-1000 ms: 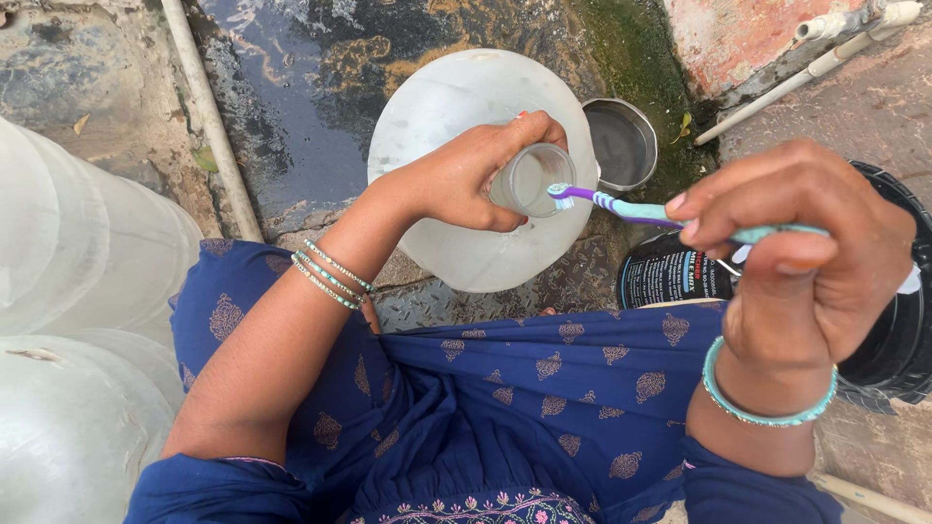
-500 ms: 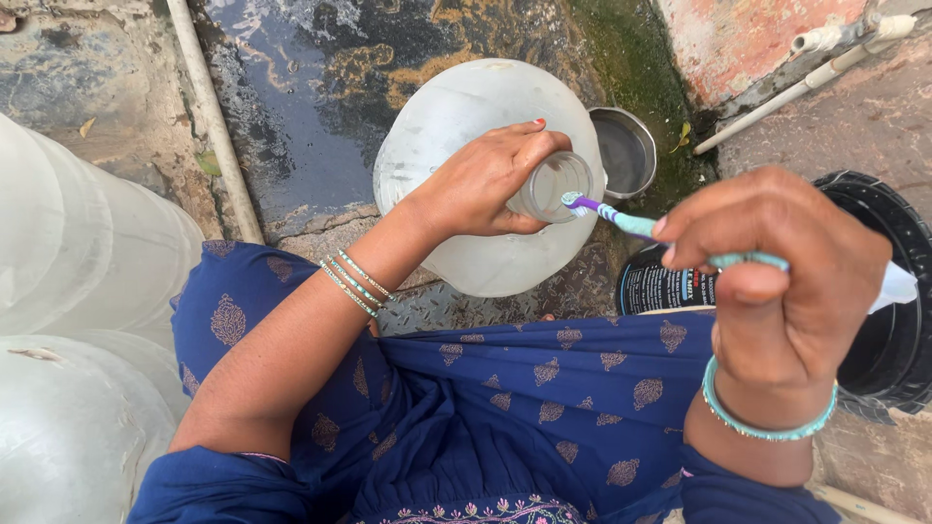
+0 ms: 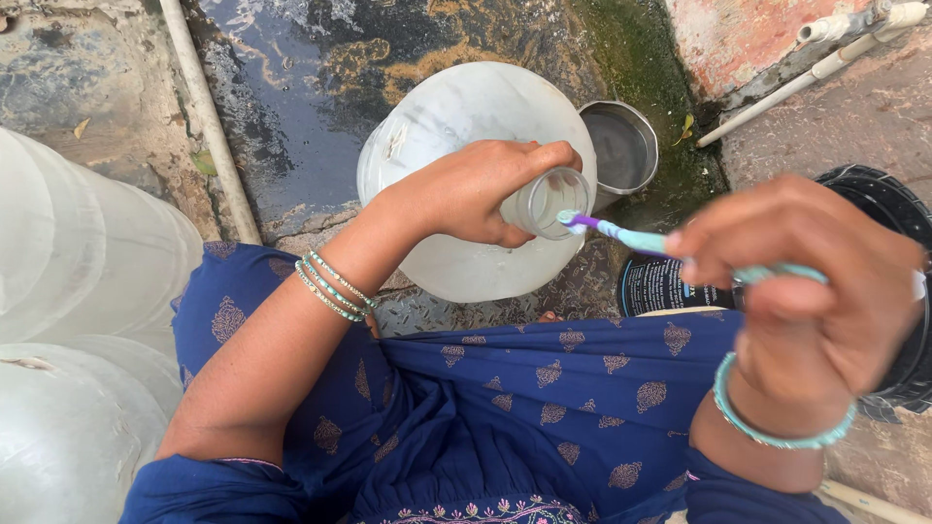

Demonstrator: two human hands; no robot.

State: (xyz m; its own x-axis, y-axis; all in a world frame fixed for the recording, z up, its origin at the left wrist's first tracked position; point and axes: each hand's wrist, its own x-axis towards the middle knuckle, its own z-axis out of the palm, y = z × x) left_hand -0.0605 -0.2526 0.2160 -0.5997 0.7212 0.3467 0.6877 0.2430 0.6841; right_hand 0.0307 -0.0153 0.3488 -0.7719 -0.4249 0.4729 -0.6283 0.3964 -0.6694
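Head view: left hand [image 3: 476,189] clamped round the neck of a big translucent water jug [image 3: 456,116] lying on its side on the wet floor [image 3: 291,87], mouth toward the person. Right hand [image 3: 815,291] closed on a teal toothbrush [image 3: 631,236]; long axis runs left-right, bristles at the jug's mouth rim. Scrubbing looks underway, not finished. Steel cup [image 3: 621,146] just beside the jug.
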